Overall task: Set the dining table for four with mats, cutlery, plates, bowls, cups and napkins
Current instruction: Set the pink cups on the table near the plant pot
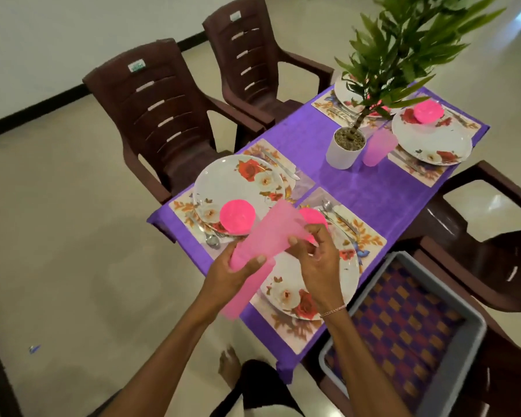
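Pink cups (254, 251) stacked, left hand (229, 273) grip closed low — right hand (316, 260) pinching top rim

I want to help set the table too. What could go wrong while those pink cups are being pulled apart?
1. The stacked pink cups are held in the air over the near plate. If the left hand or right hand slips, a cup could drop onto the plate or its pink bowl.
2. The cup already on the table stands right beside the plant pot, under its leaves; reaching there could tip it.
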A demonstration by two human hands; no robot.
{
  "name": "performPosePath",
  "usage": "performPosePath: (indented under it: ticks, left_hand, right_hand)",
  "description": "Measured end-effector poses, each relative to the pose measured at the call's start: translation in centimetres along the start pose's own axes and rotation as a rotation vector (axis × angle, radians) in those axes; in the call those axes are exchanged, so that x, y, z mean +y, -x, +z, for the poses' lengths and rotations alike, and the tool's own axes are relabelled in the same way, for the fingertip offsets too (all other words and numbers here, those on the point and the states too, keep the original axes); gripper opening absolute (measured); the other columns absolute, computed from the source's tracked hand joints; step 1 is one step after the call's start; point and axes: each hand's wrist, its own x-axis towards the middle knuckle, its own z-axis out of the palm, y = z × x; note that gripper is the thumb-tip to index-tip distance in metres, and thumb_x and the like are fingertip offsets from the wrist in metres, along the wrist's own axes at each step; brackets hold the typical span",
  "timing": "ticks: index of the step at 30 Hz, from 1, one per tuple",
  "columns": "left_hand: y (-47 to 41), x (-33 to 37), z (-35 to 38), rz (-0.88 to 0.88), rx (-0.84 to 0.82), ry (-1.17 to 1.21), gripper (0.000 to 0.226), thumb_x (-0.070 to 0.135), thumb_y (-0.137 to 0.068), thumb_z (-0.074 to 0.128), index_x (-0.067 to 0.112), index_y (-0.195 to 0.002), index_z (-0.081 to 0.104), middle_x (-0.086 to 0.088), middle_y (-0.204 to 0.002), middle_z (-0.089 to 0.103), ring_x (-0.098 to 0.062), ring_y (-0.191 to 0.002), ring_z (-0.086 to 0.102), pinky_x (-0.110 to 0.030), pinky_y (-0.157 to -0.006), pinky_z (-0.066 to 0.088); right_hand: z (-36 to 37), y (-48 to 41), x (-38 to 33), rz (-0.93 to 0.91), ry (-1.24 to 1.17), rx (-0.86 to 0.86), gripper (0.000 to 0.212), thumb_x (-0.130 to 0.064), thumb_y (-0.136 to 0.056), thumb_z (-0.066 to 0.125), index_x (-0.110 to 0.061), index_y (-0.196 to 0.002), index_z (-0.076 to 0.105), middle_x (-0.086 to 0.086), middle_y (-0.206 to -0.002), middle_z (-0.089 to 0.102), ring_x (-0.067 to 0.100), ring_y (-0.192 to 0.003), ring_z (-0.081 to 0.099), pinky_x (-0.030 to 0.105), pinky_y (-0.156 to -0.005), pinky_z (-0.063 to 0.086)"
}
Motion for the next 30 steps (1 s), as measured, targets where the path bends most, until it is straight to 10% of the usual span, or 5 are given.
performPosePath:
  ticks: [4,13,20,30]
  left_hand:
    - [-4.5,1.1,0.2,-0.003,-0.105,-0.037,0.066,0.082,-0.062,0.068,0.051,-0.12,0.062,0.018,-0.113,0.07,-0.009,-0.107,0.067,-0.037,-0.087,0.059]
    - [-16.6,4.8,3.5,-0.011,-0.32,-0.176,0.072,0.083,-0.066,0.062,0.05,-0.129,0.052,0.022,-0.127,0.058,-0.013,-0.122,0.057,-0.045,-0.102,0.052]
    - [-22.7,6.2,6.5,-0.054,-0.385,-0.056,0.077,0.07,-0.066,0.074,0.041,-0.135,0.052,0.011,-0.12,0.067,-0.015,-0.106,0.069,-0.034,-0.075,0.061]
    - [-26.7,5.0,7.6,-0.09,-0.473,-0.139,0.077,0.071,-0.063,0.075,0.041,-0.13,0.054,0.008,-0.116,0.069,-0.017,-0.101,0.071,-0.041,-0.077,0.064]
  right_hand:
    - [-1.3,-3.5,0.1,-0.108,0.11,0.333,0.029,-0.033,-0.079,0.084,-0.019,-0.095,0.064,-0.007,-0.111,0.072,0.009,-0.099,0.072,0.03,-0.079,0.062]
    - [-9.5,-18.2,6.9,-0.043,0.498,0.76,0.027,-0.031,-0.072,0.088,-0.026,-0.082,0.063,-0.005,-0.084,0.069,0.016,-0.078,0.071,0.039,-0.074,0.061]
    - [-11.7,-27.3,11.7,0.069,0.656,0.758,0.018,-0.022,-0.074,0.084,-0.013,-0.085,0.072,0.009,-0.093,0.072,0.027,-0.084,0.07,0.043,-0.074,0.058]
    - [-10.5,-30.5,13.8,0.189,0.748,0.72,0.019,-0.023,-0.079,0.084,-0.012,-0.089,0.072,0.007,-0.106,0.07,0.031,-0.089,0.068,0.04,-0.075,0.054]
